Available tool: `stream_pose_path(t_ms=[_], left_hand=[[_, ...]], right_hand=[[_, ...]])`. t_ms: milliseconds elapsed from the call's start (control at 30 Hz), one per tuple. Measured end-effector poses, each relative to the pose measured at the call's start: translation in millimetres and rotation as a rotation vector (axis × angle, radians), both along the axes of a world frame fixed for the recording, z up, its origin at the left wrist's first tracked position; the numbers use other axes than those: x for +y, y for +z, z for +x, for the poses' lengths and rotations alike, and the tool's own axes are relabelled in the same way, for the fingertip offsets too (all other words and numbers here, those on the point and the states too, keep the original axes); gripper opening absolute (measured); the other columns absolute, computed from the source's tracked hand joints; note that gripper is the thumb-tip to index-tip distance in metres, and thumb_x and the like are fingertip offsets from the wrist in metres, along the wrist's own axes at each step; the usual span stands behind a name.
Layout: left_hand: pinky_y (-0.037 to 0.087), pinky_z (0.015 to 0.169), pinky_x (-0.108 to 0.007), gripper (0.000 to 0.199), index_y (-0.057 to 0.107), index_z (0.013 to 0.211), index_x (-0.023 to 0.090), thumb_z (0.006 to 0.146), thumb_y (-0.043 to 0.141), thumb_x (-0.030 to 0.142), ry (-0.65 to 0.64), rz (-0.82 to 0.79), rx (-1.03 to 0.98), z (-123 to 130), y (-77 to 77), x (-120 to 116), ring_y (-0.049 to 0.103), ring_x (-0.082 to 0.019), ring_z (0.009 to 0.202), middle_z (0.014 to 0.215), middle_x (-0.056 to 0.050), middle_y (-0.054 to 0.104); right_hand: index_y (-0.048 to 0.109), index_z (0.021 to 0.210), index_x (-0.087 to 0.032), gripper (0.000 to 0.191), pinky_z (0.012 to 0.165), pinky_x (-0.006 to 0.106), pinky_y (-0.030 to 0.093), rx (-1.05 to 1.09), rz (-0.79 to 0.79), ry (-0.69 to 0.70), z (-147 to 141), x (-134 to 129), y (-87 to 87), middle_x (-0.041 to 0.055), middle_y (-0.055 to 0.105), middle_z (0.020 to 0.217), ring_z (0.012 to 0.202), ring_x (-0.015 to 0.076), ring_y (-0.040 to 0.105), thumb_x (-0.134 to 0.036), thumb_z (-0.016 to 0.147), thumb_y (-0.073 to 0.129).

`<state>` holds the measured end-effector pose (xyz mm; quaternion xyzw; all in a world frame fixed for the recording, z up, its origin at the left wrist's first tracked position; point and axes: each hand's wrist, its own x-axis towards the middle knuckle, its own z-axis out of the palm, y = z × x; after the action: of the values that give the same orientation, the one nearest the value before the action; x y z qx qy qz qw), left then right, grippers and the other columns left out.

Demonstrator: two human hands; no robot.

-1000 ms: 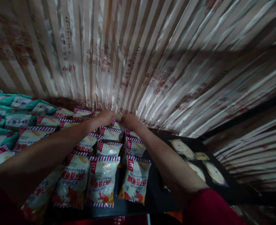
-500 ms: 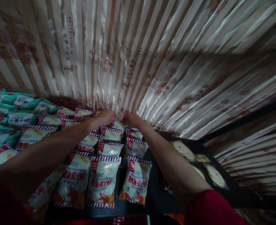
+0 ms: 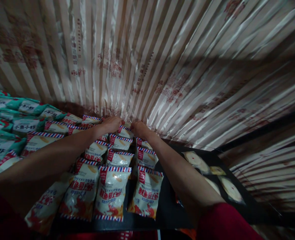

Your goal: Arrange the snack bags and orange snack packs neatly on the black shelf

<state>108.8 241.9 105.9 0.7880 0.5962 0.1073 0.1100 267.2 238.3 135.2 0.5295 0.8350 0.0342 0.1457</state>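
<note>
Both hands are at the far end of a column of white snack packets with red-and-blue striped edges, low against the striped sheeting point(image 3: 127, 66). Take the small packet point(image 3: 125, 132) between the hands as the centre of the dial: the left hand point(image 3: 113, 124) is at 10 o'clock and the right hand point(image 3: 139, 128) at about 3, both just beside it. The fingers of each are curled inward. Whether they pinch a packet at the rear or merely rest there I cannot tell, since the fingertips are hidden and the light is poor.

The step in hand looks like setting or straightening a packet in the back row. That packet lies in line with the others on the dark worktop point(image 3: 170, 210), the column running down to the front packet point(image 3: 112, 193) between 6 and 7 o'clock. A neighbouring front packet point(image 3: 147, 193) leans slightly at 5. Teal packets point(image 3: 26, 124) are massed at 9 o'clock, and flat pale rounds in clear wrap point(image 3: 231, 189) lie near 4, well apart from the hands.

The next move seems to call for small, even pressure from both sides, so the packet sits square with its printed face forward. Withdrawing toward 6 o'clock would need raised forearms, as both pass low over the standing rows and could knock them.
</note>
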Motion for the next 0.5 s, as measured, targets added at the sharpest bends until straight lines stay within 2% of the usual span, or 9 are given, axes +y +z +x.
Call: stream_pose_path(t_ms=[267,500], left_hand=[[0.043,0.067,-0.022,0.022,0.068,0.086,0.019,0.079,0.047,0.019,-0.014,0.029,0.029,-15.7,2.4,-2.1,0.062,-0.016,0.081,0.089,-0.005,0.070],[0.041,0.064,-0.021,0.021,0.068,0.084,0.020,0.079,0.048,0.019,-0.040,0.025,0.031,-18.4,0.8,-1.0,0.062,-0.014,0.077,0.086,-0.003,0.069]], right_hand=[[0.066,0.104,-0.013,0.028,0.082,0.024,0.047,0.033,0.017,-0.007,-9.9,2.2,-7.9,0.0127,0.068,0.106,0.100,0.0205,0.063,-0.014,0.084,0.048],[0.067,0.104,-0.016,0.028,0.082,0.024,0.046,0.066,0.012,0.007,-6.4,5.3,-9.7,0.0099,0.069,0.105,0.099,0.0196,0.063,-0.015,0.083,0.049]])
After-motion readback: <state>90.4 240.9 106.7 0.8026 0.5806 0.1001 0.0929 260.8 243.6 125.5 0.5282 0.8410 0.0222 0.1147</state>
